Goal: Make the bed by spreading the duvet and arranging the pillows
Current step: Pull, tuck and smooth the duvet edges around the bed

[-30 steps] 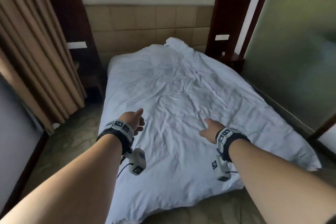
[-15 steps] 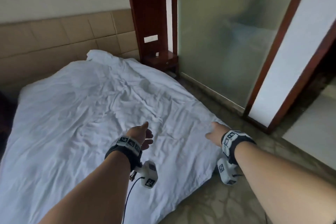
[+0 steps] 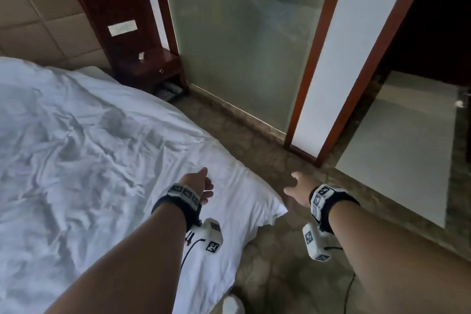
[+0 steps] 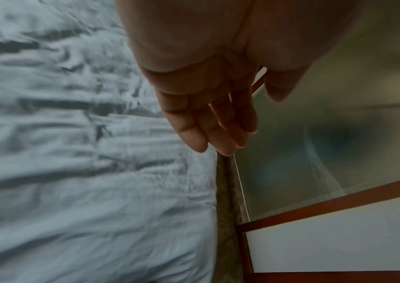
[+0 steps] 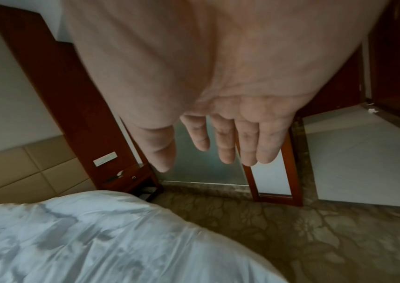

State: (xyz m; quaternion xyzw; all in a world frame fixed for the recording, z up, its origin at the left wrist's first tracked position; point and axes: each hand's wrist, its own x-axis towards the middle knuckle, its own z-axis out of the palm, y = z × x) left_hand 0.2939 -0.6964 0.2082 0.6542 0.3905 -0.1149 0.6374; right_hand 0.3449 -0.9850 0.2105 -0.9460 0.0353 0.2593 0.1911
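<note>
Turning rightward since a second ago, the view now puts the duvet (image 3: 89, 160) in the left half of the frame, spread but creased over the bed. Left hand (image 3: 200, 185) hovers over its lower-right corner, right hand (image 3: 298, 190) above the carpet (image 3: 267, 166); both grips are relaxed and empty. No pillows are in view, so arranging them probably remains.

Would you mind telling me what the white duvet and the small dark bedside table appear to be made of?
The white duvet looks like matte woven fabric, probably cotton: it creases softly all over. The small dark bedside table looks like reddish-brown wood or veneer with a semi-gloss finish, judging by its sheen; which one cannot be told.
</note>
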